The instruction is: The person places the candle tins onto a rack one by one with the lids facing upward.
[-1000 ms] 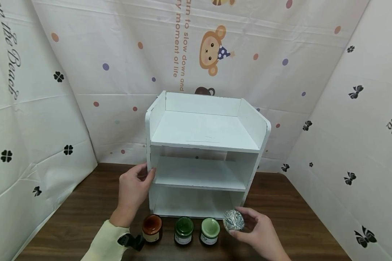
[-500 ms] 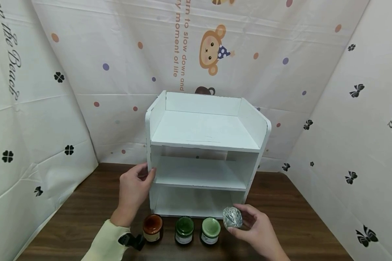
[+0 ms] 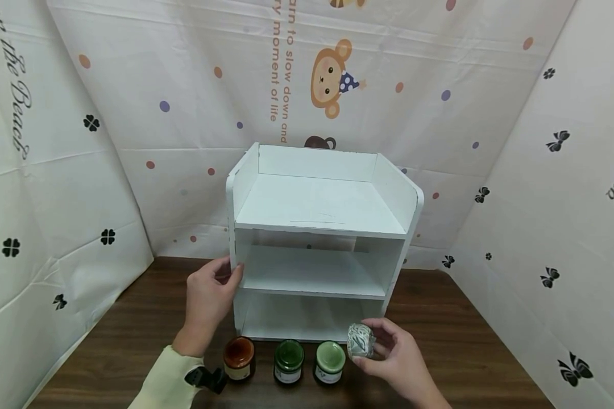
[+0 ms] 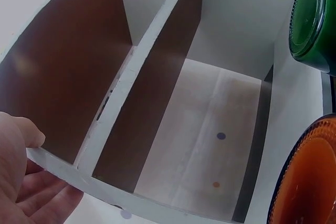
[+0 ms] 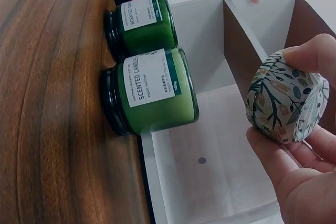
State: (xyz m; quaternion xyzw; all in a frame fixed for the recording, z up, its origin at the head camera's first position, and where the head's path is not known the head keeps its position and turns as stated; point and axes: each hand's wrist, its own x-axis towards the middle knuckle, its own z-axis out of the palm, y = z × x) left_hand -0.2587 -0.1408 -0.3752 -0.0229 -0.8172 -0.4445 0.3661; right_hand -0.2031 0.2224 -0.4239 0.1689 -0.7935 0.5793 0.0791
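My left hand (image 3: 208, 304) grips the left side panel of a small white shelf unit (image 3: 319, 201), thumb inside and fingers outside. In my right hand (image 3: 400, 358) is a small round tin (image 5: 283, 98) with a leaf pattern, pinched between thumb and fingers. The tin is tilted and held just above the table, at the unit's front right corner. Left of it, three glass jars stand in a row: a light green candle jar (image 5: 157, 90), a dark green candle jar (image 3: 289, 360) and an amber jar (image 3: 238, 358). Their black lids face the table.
The dark wooden table (image 3: 471, 352) runs under everything. The shelf unit has an open top tray and two compartments below, with a middle board (image 3: 312, 272). Printed white cloth (image 3: 184, 74) hangs behind and at both sides.
The tin has turned in my right hand, so its patterned side faces more upward, and it has shifted slightly left and up. My left hand and the jars stay put.
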